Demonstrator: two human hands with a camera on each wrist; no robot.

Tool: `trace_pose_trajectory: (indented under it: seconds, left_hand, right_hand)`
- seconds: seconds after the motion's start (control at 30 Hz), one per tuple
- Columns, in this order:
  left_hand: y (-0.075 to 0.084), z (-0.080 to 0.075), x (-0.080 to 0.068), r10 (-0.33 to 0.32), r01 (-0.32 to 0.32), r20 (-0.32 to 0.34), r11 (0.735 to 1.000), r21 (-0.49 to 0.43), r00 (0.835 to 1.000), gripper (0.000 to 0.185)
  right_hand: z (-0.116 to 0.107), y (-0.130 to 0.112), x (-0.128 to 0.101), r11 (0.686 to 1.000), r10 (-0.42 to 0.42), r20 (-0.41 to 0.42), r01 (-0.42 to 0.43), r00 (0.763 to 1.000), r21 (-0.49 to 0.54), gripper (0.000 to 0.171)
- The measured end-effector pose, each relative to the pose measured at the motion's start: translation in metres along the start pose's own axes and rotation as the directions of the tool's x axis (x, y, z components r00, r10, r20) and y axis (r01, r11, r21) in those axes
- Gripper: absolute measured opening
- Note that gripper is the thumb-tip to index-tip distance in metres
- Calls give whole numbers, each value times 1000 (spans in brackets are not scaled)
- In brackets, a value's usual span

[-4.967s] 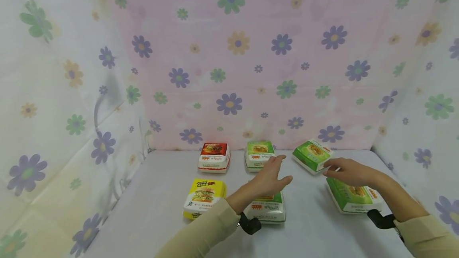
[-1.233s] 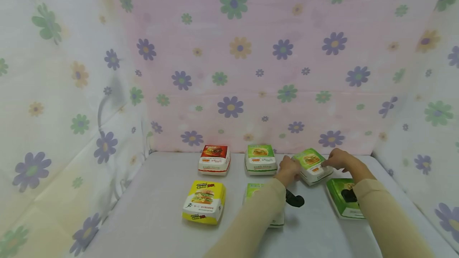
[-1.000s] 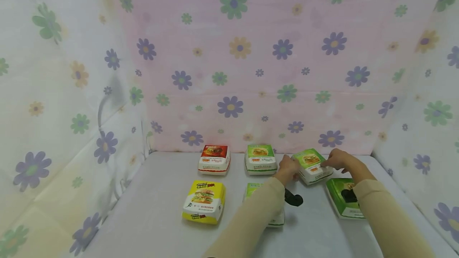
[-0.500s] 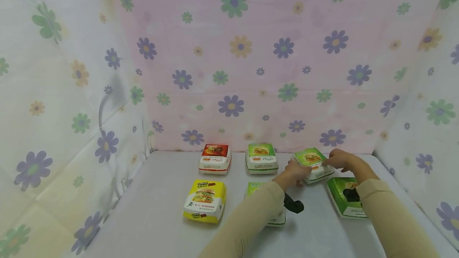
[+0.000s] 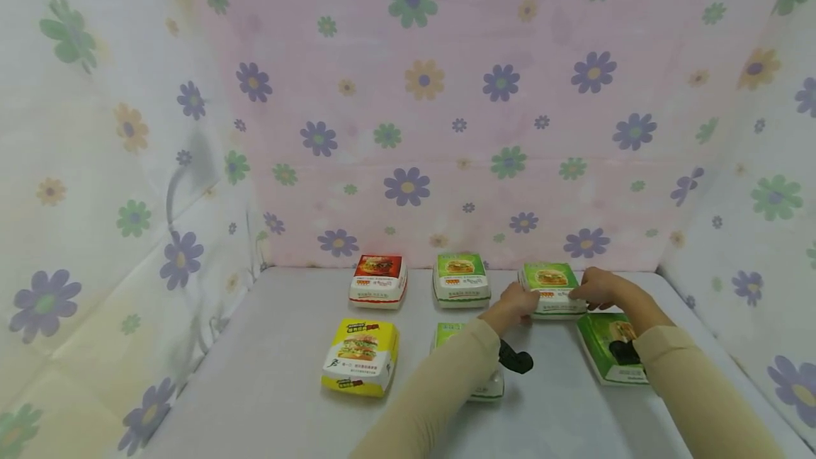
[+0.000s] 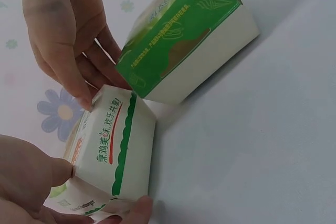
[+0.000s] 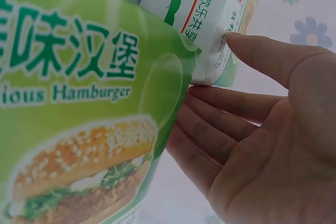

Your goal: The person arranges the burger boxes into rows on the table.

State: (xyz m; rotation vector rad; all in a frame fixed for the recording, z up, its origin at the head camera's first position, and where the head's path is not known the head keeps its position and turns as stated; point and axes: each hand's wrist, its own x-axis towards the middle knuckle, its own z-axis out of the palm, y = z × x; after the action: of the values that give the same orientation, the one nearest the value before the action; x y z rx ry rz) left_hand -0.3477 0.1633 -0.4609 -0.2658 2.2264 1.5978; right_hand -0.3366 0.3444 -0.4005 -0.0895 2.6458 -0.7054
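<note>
A green-and-white burger box [image 5: 551, 290] sat on the table [image 5: 287, 367] near its far right corner, third in the back row, resting flat with its printed lid up. Both hands framed it. The left hand [image 5: 515, 302] lay against the box's left side; in the left wrist view its thumb and fingertips [image 6: 58, 169] pinched the near corner of the box [image 6: 113, 150]. The right hand [image 5: 599, 287] met the box's right side with straight, relaxed fingers, the thumb tip [image 7: 236, 39] touching the box's corner [image 7: 210, 9] and the palm open rather than curled round it.

Just nearer the front edge, on the right, lay a darker green burger box [image 5: 608, 353], flat and close to the first one; in the wrist views it appeared just beside the held box, and whether the two touched could not be told. A black wrist strap [image 5: 515, 360] showed under the left sleeve [image 5: 440, 388].

To the left in the back row stood another green-lidded box [image 5: 460, 278] and a red-lidded box [image 5: 378, 280], each apart from its neighbour. In the front row, a yellow box [image 5: 360, 356] sat toward the left, and a pale green box [image 5: 474, 374] lay partly hidden beneath the left forearm. Flowered cloth [image 5: 408, 126] hung behind and at both sides of the table.
</note>
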Motion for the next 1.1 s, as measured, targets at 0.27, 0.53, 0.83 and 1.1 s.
trace_pose_trajectory:
  seconds: [0.27, 0.53, 0.83, 1.1]
  left_hand:
    - [-2, 0, -3, 54, -54, 17, 998, -34, 998, 24]
    - [0, -10, -11, 62, -63, 14, 995, 71, 998, 33]
    - [0, -11, -4, 89, -90, 8, 995, 53, 996, 34]
    - [0, -11, 5, 88, -88, -1, 995, -51, 996, 36]
  right_hand:
    - [0, -7, -5, 1000, 18, -32, -18, 999, 4, 30]
    - [3, -11, -3, 1000, -15, -34, 15, 999, -4, 26]
    - [2, -13, 2, 998, 28, -38, -26, 999, 55, 26]
    - [3, -13, 10, 996, 23, -65, -17, 998, 84, 40]
